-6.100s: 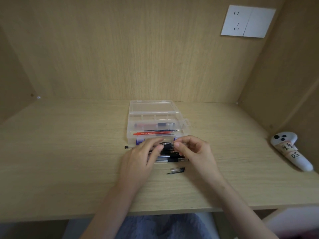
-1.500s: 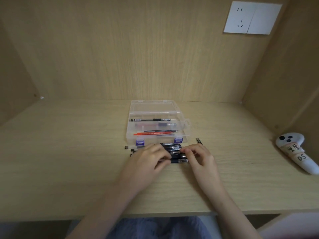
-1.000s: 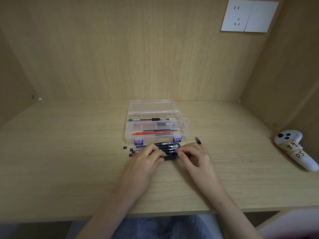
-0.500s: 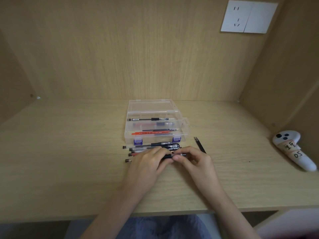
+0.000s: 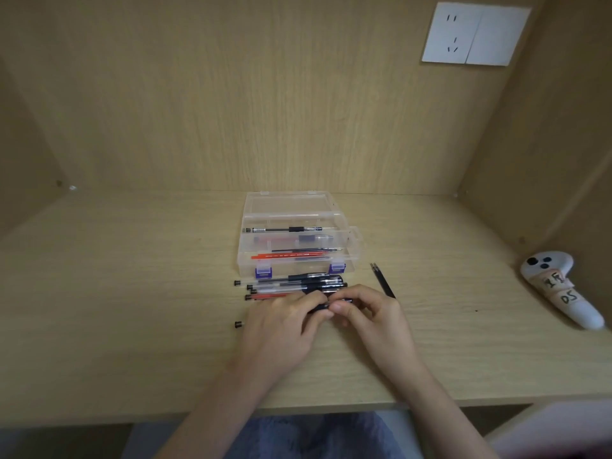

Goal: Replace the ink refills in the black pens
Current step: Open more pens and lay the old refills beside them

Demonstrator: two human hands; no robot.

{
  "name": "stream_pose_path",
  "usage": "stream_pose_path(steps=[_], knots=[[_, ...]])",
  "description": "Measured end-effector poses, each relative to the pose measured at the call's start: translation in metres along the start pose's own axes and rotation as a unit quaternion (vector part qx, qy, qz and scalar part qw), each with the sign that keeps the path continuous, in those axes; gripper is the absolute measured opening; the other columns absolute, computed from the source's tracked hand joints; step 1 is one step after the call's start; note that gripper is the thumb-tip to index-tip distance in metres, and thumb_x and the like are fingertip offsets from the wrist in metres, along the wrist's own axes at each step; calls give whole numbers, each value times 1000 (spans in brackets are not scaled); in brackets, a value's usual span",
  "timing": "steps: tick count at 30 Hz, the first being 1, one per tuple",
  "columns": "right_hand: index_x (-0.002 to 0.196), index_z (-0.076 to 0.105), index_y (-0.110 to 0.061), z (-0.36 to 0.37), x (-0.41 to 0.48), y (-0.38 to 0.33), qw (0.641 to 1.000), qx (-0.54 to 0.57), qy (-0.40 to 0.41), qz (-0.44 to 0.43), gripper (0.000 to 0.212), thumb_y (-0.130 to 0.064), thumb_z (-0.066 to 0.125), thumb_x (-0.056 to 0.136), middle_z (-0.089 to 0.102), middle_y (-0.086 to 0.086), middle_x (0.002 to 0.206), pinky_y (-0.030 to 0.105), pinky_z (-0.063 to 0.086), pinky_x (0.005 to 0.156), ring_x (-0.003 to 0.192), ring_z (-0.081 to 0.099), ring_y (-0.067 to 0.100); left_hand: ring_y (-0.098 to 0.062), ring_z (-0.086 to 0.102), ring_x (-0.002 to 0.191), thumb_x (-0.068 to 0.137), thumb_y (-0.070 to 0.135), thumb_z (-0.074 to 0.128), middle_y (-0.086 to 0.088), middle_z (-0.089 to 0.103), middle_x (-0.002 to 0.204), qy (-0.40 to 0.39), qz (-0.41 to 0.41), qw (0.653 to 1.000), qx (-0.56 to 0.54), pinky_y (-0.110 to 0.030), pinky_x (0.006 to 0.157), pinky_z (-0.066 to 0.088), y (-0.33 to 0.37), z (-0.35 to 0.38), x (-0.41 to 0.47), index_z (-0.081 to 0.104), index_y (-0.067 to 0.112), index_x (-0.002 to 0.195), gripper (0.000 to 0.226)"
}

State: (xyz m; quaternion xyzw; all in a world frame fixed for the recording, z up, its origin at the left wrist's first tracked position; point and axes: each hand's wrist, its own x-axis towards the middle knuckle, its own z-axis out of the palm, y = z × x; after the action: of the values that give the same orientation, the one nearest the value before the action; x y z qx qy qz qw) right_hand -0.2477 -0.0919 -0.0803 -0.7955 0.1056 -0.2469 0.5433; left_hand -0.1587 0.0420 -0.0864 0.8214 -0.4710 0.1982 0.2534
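Lying on the desk (image 5: 132,293), a row of pens (image 5: 291,286) sits just before a clear plastic box (image 5: 298,246). Both hands meet beside them: the left hand (image 5: 281,329) and right hand (image 5: 371,323) have fingers pinching one black pen (image 5: 319,307) between them. A pen cap (image 5: 382,283) lies rightward, then a white controller (image 5: 559,289).

Evenly lit, warm and rather dim, without glare. Soft shadows beneath the hands (image 5: 334,323) on the counter (image 5: 132,293). Slightly soft throughout, bowed at the edges.
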Motion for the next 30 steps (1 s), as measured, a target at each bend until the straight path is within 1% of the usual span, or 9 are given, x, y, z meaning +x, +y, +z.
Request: stream_pose_path(steps=[3,5,7,9,11,16,20,25,30], knots=[[78,71,-25,0,0,2,1000,13,-2,10,17,-8,70,80,68,-6,68,17,45,62,58,57,5,-5,55,51,88,45,40,14,60,64,6,4,1000,13,-17,42,31,0,-2,0,58,30,85,24],[79,70,-23,0,1,4,999,31,0,19,13,-11,73,77,66,-1,64,20,46,63,57,58,8,-7,59,61,90,42,38,12,63,74,-2,16,1000,2,-22,45,40,-3,0,0,59,27,89,27],[81,66,-20,0,2,5,998,62,9,27,14,-15,77,73,64,7,62,27,48,64,56,59,14,-8,60,74,91,39,36,10,64,84,-9,25,1000,-9,-24,55,47,-4,2,-1,61,24,94,30],[79,63,-19,-1,2,5,996,82,18,28,18,-21,78,69,64,14,62,33,49,65,56,60,18,-8,60,78,92,38,35,10,64,89,-17,24,999,-23,-23,60,46,-2,2,-2,61,23,99,31],[77,64,-22,-1,2,5,997,80,13,21,15,-23,77,69,64,16,65,32,49,66,57,59,18,-8,61,76,93,40,35,12,64,91,-26,13,999,-40,-24,58,46,0,1,-2,60,26,104,31],[77,66,-23,0,1,4,997,79,-16,1,18,-6,71,79,65,13,68,26,48,64,58,57,14,-4,63,71,90,45,40,15,68,86,-13,-2,998,-68,-21,57,46,0,-4,-3,64,29,100,31],[77,65,-22,-1,0,3,997,68,-23,-12,18,-4,69,81,63,13,69,28,47,66,60,56,13,-3,64,73,87,47,42,15,70,87,-5,-22,996,-82,-24,58,52,2,-4,-2,67,32,102,33],[77,63,-21,-1,-1,4,999,45,-18,-20,18,-5,69,81,63,8,69,27,47,66,62,56,12,-3,63,75,87,47,43,15,70,86,-9,-34,996,-85,-24,61,51,4,-5,-2,65,34,102,31],[74,63,-24,-2,-1,4,998,46,-6,-29,23,-3,69,81,64,-2,69,22,45,66,63,56,10,-6,62,62,87,55,40,14,67,70,4,-42,995,-85,-28,52,50,-1,-4,-2,64,35,96,33]])
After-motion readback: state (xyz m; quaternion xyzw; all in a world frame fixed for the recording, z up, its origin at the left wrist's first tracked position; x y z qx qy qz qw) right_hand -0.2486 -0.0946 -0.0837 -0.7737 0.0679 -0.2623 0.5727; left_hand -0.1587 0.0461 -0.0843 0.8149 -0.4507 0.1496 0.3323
